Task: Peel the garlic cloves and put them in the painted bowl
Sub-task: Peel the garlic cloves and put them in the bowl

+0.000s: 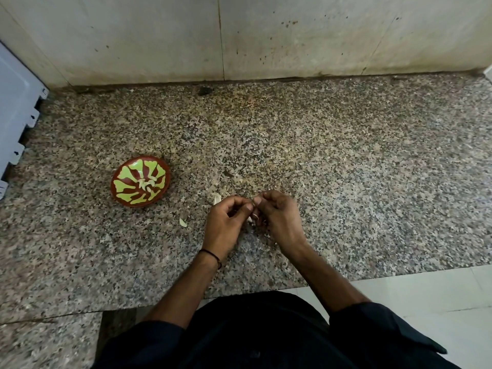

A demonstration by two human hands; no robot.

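Note:
The painted bowl (140, 181), brown with yellow-green petals, stands on the granite counter at the left, with several pale peeled cloves (149, 184) at its centre. My left hand (226, 225) and my right hand (279, 219) meet over the counter's middle, right of the bowl. Their curled fingers and thumbs pinch one small garlic clove (254, 216) between them; most of it is hidden. A pale unpeeled clove (216, 198) lies just beyond my left hand.
A scrap of garlic skin (182, 222) lies on the speckled counter (346, 169) left of my hands. A stained wall (239, 35) closes the back. A white appliance edge (16, 115) stands at the far left. The counter's front edge runs near my body.

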